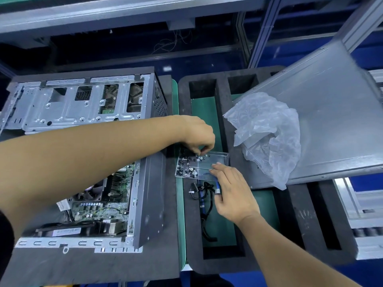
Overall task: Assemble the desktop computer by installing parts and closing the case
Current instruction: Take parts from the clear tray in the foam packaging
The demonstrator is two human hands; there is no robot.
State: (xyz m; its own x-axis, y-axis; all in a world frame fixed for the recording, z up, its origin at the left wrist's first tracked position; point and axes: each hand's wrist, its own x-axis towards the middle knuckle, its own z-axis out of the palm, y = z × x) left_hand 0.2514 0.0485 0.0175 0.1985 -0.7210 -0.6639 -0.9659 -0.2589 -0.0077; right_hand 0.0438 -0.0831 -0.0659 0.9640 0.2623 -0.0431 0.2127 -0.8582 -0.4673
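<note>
**Picking screws while the case is still open**

The grey metal desktop computer case [83,162] lies on its side to the left of my hands, under my left forearm. It is open: I see the green motherboard with its black fan [99,195] inside, and the silver drive cage [78,104] on the far part. So the board seems installed, but I judge the task is only about half done, because the cables, some screws and the closing are left.

The large flat grey metal side panel [323,125] rests tilted beyond my right hand, on the black foam tray with compartments [228,121]. It is not yet on the case. A crumpled clear plastic bag [267,137] lies on it.

Under my right hand, in a green-bottomed compartment, lies a bundle of black and blue cables [204,195], not connected.

Between my hands is the small clear plastic screw dish [219,160], holding many small dark and silver screws [187,167]. My right hand [234,195] steadies the dish with fingers laid on its near edge. My left hand [196,133] has fingertips pinched together over the screws; whether a screw is already between them I cannot tell.
</note>
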